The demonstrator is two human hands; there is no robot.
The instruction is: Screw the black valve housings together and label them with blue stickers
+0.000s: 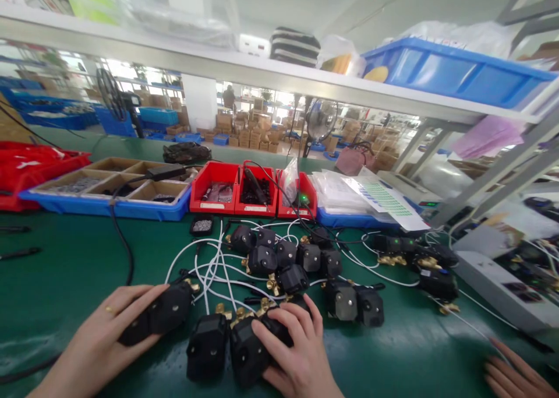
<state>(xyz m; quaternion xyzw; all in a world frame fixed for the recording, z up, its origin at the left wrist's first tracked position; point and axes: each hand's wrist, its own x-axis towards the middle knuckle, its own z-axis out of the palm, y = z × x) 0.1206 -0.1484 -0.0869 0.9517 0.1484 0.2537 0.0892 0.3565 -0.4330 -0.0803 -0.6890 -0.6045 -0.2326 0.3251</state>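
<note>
My left hand (102, 334) wraps around a black box-shaped valve unit (161, 313) with a brass fitting, lying on the green table (65, 270). My right hand (294, 351) grips another black valve unit (251, 351) beside a similar one (207, 345). Just beyond, a cluster of the same black units (288, 261) with brass fittings and white cables (209, 264) is spread over the table.
Red parts bins (213, 179) and a blue tray with cardboard dividers (105, 203) line the back. Papers (375, 197) lie on a blue tray. Another person's fingers (513, 374) rest at the bottom right. A grey device (493, 281) sits on the right.
</note>
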